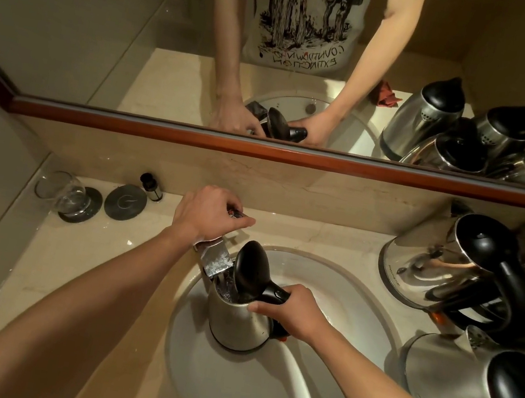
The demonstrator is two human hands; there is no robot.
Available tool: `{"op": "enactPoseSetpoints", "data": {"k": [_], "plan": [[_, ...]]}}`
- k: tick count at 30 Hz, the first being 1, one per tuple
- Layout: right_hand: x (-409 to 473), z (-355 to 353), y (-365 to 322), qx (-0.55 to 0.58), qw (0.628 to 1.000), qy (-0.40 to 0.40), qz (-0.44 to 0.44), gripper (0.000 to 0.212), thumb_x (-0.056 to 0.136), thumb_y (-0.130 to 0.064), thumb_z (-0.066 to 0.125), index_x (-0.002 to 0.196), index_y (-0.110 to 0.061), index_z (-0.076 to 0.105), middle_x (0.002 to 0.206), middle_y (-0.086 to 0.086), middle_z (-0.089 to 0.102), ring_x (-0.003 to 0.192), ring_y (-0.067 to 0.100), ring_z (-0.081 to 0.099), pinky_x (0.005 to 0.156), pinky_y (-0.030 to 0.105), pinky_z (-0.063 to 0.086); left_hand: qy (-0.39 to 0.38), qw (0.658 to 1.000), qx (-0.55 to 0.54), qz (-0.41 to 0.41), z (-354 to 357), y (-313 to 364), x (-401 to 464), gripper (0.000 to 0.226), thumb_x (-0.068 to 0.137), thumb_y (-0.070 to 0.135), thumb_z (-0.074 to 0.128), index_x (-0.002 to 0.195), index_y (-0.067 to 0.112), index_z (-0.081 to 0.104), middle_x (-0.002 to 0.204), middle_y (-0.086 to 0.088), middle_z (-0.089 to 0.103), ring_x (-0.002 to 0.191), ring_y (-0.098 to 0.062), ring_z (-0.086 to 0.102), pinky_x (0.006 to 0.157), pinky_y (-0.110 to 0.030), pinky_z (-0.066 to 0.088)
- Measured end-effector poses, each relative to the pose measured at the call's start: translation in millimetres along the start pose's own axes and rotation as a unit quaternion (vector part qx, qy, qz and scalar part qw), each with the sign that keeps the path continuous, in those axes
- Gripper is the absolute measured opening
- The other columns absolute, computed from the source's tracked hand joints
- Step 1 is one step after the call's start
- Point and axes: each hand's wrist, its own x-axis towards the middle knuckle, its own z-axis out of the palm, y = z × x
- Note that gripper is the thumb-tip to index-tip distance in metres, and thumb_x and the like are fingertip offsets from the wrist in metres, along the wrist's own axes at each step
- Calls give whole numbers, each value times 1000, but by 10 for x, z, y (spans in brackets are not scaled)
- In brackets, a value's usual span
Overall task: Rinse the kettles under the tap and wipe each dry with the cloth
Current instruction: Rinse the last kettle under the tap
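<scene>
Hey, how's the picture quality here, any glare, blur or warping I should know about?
Head view: dim, warm yellow light; wide-angle lens bends the mirror frame and stretches both forearms; bright highlights on the steel kettles at right and on the tap spout; the held kettle is fairly sharp, corners soft and dark.

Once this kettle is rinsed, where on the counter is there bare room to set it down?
Bare counter lies left of the sink, in front of the glass and the round coaster; the left hand reaches across it to the tap. Right of the sink is crowded with kettles.
</scene>
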Motion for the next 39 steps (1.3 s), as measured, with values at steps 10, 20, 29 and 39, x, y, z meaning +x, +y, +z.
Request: {"op": "enactPoseSetpoints", "data": {"k": [10, 20, 29, 39], "plan": [[-5, -1, -2, -6, 1000, 9, 1, 81, 56, -63, 90, 86, 7, 62, 52, 7, 54, 45, 25, 54, 54, 29, 40, 1, 1000, -1, -2, 7, -11, 1, 55, 71, 85, 49, 86, 38, 73, 99, 19, 71, 94, -13, 64, 76, -35, 52], [-12, 3, 1, -7, 1000, 15, 4, 82, 55, -64, 90, 90, 6, 64, 55, 7, 55, 45, 24, 54, 53, 29, 41, 4, 1000, 6, 4, -29, 28, -18, 48, 78, 78, 57, 89, 35, 75, 103, 17, 72, 98, -13, 64, 78, -35, 52], [-1, 6, 3, 4, 1000, 6, 6, 77, 59, -59, 91, 86, 7, 61, 53, 10, 55, 45, 28, 56, 54, 32, 43, 2, 1000, -5, -3, -31, 36, -24, 46, 77, 78, 58, 87, 35, 75, 99, 18, 72, 96, -12, 64, 81, -38, 53], [22, 6, 20, 4, 1000, 19, 1, 80, 55, -62, 91, 88, 6, 64, 55, 6, 51, 45, 23, 54, 52, 30, 44, 1, 1000, -7, -2, -24, 20, -17, 47, 76, 80, 56, 84, 38, 73, 96, 19, 71, 93, -11, 64, 78, -37, 54]]}}
